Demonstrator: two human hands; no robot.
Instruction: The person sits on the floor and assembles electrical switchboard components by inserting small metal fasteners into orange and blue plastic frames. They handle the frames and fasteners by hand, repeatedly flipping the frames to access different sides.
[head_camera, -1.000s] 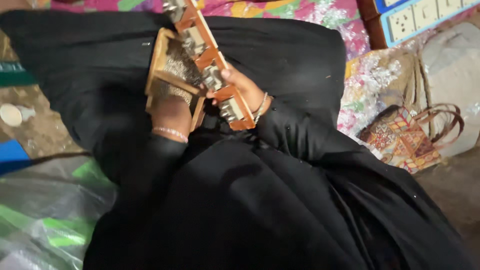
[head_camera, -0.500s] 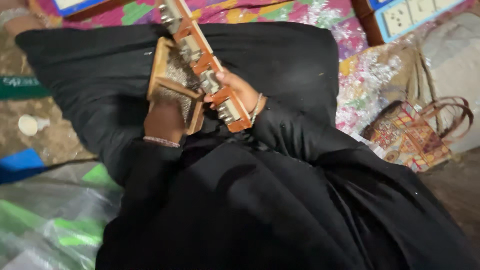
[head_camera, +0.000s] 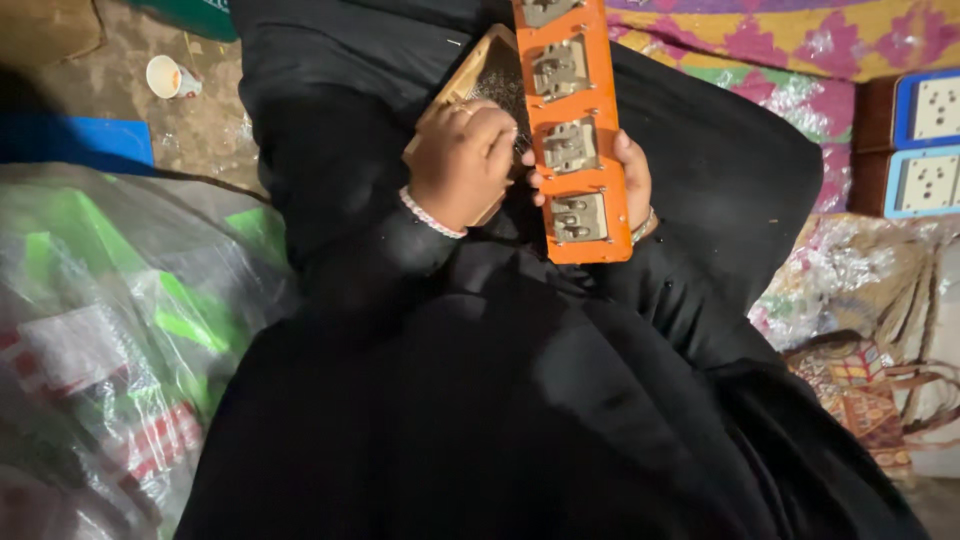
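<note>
Bare dirt floor (head_camera: 210, 140) lies at the upper left, with a patterned cloth (head_camera: 800, 60) at the upper right. Black robes (head_camera: 480, 400) fill the middle, and clear plastic bags (head_camera: 120, 340) lie left of them. An orange switch strip (head_camera: 575, 130) rests tilted over the lap, beside a wooden box (head_camera: 470, 75). Two blue socket boards (head_camera: 925, 145) sit at the right edge, a woven bag (head_camera: 860, 395) below them. The right hand (head_camera: 635, 180) grips the strip's lower end, fingers curled around its edge. The left hand (head_camera: 465, 165) is curled, knuckles up, pressed against the box's lower edge. A small cup (head_camera: 168, 77) stands on the floor.
</note>
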